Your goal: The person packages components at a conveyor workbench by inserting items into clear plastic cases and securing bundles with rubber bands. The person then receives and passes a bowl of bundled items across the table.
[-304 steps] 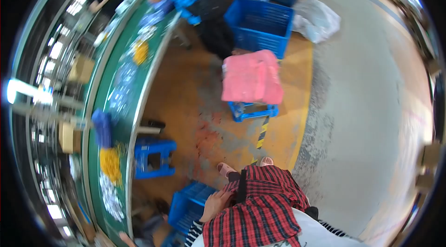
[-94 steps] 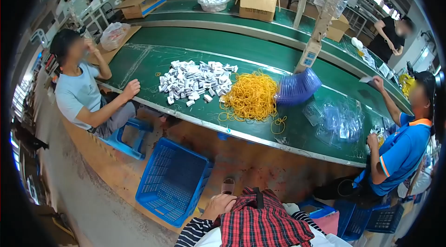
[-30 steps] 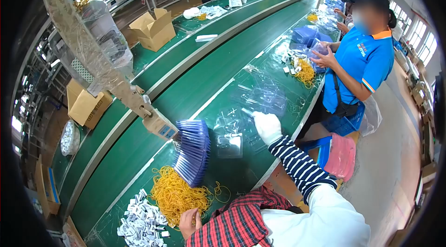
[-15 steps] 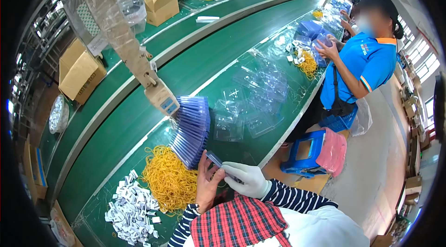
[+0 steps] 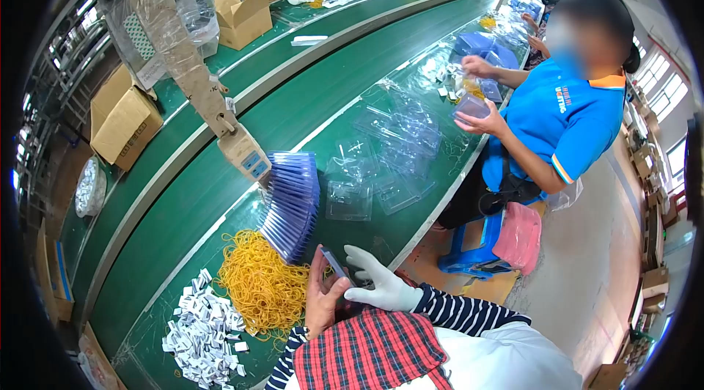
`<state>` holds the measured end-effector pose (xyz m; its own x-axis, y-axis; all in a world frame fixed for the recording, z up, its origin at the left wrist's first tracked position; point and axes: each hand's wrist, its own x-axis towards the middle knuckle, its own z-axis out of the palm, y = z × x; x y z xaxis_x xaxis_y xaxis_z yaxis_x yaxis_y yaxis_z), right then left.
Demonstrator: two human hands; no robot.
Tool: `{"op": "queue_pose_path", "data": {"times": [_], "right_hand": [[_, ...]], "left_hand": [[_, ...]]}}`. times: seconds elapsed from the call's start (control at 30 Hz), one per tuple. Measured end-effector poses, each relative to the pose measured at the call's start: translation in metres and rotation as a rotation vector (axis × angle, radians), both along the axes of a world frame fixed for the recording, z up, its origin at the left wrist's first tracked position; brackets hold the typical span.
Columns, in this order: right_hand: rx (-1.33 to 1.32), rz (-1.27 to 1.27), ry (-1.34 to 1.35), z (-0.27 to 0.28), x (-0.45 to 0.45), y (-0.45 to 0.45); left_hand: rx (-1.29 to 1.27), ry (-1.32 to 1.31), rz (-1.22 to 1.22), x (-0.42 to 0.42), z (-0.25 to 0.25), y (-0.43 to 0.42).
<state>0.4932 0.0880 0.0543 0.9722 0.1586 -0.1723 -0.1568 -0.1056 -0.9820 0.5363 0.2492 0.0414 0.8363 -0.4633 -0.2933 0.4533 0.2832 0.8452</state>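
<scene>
Head view: plastic case point(image 5: 334, 262) in hand

The case is pinched by the left hand point(image 5: 323, 296); the gloved right hand point(image 5: 381, 286) is spread beside it. Yellow bands point(image 5: 262, 284) are heaped between white pieces point(image 5: 202, 331) and a fanned stack point(image 5: 290, 207). Clear trays point(image 5: 349, 199) are scattered beyond.

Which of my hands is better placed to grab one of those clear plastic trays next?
Probably your right hand: it looks open and sits on the side toward the clear plastic trays, while your left hand is holding the thin plastic piece.
</scene>
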Motion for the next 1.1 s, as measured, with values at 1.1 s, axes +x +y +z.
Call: {"op": "queue_pose_path", "data": {"times": [1.1], "right_hand": [[0.181, 0.063, 0.007, -0.019, -0.021, -0.004]], "left_hand": [[0.287, -0.14, -0.284, -0.018, -0.04, 0.01]]}}
